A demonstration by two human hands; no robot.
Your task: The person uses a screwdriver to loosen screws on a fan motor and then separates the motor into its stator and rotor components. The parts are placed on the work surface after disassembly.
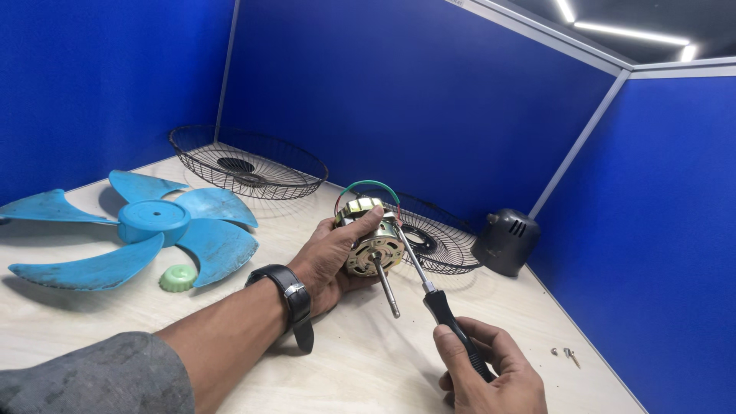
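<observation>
My left hand [331, 257] grips motor [373, 239] above surface [360, 360]; my right hand [491, 376] holds screwdriver [441, 303], tip at motor. Blade [146, 230] far left.

The scene is being lit brightly by ceiling strip lights [629, 32]; soft shadows are being cast on the table [368, 360]; edges are being slightly bent.

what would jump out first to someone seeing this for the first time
At centre, the left hand grips a small fan motor with its shaft pointing toward the camera, while the right hand holds a black-handled screwdriver whose tip meets the motor. On the left of the wooden table lies a big blue fan blade, with two black wire guards behind, against the blue walls.
</observation>
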